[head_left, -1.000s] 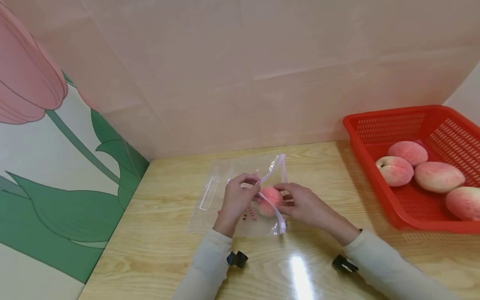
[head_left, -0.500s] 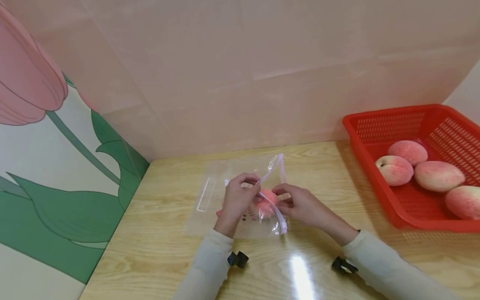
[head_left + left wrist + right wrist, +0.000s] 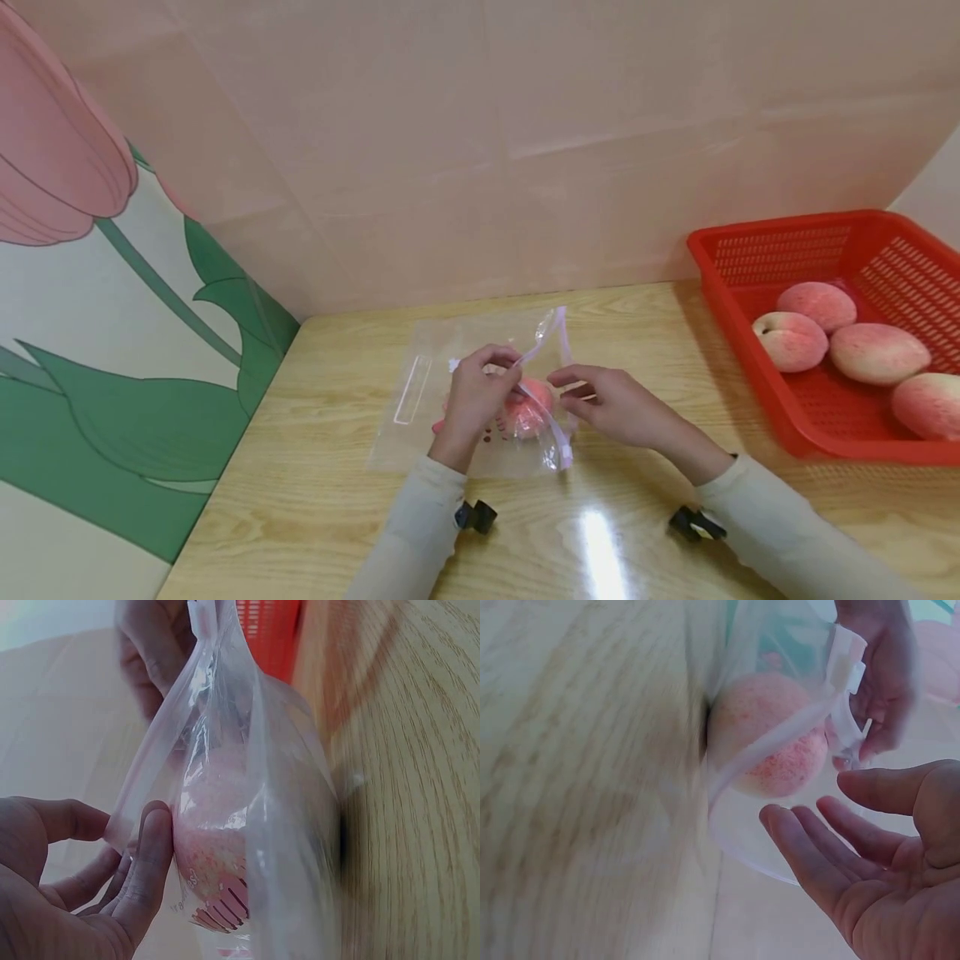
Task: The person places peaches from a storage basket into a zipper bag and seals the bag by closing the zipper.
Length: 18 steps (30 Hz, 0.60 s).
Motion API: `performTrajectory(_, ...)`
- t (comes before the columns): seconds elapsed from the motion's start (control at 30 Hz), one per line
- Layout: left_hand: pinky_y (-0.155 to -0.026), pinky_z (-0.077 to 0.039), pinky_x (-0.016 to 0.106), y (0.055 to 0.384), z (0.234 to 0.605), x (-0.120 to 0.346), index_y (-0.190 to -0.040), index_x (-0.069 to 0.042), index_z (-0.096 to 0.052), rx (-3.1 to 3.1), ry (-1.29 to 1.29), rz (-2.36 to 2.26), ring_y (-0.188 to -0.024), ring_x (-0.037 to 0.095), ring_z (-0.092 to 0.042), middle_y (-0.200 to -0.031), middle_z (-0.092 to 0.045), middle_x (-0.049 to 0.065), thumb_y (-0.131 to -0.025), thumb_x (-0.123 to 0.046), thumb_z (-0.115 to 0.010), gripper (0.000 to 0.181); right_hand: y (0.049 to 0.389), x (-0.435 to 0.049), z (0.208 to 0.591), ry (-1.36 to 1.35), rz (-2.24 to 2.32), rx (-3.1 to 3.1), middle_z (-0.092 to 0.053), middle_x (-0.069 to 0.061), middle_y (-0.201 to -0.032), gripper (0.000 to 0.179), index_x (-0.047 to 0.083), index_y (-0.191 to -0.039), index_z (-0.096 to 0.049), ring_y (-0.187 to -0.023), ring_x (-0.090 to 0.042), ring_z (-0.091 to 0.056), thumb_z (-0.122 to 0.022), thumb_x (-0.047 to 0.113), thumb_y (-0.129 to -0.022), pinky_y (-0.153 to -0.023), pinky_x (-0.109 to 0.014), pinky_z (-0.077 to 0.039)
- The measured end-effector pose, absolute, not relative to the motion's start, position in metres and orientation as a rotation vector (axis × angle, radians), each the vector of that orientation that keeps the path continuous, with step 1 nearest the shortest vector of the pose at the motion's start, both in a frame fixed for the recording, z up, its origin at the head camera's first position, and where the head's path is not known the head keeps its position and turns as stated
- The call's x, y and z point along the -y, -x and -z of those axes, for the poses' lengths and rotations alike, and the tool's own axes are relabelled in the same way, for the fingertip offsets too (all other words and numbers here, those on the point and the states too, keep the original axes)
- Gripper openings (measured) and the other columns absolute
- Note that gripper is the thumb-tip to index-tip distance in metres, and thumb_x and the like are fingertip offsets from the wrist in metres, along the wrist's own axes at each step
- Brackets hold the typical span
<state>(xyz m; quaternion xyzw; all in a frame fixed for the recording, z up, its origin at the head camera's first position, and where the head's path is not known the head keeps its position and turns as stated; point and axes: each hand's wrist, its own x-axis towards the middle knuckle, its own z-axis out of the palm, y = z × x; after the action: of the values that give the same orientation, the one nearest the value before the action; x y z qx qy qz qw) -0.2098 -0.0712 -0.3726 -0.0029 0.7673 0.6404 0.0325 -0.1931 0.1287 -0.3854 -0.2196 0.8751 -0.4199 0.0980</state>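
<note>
A clear zip bag with a pale lilac zip strip lies on the table, its mouth held apart towards the right. Inside, just behind the mouth, rests a pink peach; in the left wrist view the peach shows through the plastic. My left hand pinches the upper edge of the mouth between thumb and fingers. Just outside the opening is my right hand, its fingers loosely bent. In the right wrist view that hand has nothing between thumb and fingers.
A red plastic basket stands at the right with several peaches in it. Behind the wooden table rises a pinkish wall. A panel painted with a tulip borders the left side.
The peach has gone left, deeper through the mouth into the bag. My right hand has let go of it and drawn back slightly right. My left hand keeps its pinch on the edge.
</note>
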Motion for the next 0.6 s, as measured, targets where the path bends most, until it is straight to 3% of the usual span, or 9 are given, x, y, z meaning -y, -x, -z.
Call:
performTrajectory(0.33, -0.056, -0.059, 0.028, 0.2081, 0.3717, 0.0705, -0.1, -0.004, -0.067, -2.372, 0.03, -1.927, -0.057, 0.011, -0.065, -0.094, -0.066, 0.01, -0.087, -0.006, -0.064, 0.013, 0.1881, -0.1271, 0.3866, 0.674, 1.238, -2.619, -0.07, -0.008, -0.109, 0.027, 0.009, -0.109, -0.063, -0.105, -0.027, -0.067, -0.05, -0.004, -0.089, -0.084, -0.038, -0.059)
performTrajectory(0.6, -0.056, -0.058, 0.026, 0.2083, 0.3729, 0.072, -0.101, -0.003, -0.067, -2.369, 0.021, -1.933, -0.057, 0.01, -0.065, -0.095, -0.066, 0.012, -0.088, -0.006, -0.064, 0.014, 0.1854, -0.1283, 0.3839, 0.724, 1.241, -2.593, -0.068, -0.008, -0.112, 0.029, 0.009, -0.111, -0.061, -0.108, -0.027, -0.065, -0.047, -0.005, -0.089, -0.09, -0.044, -0.056)
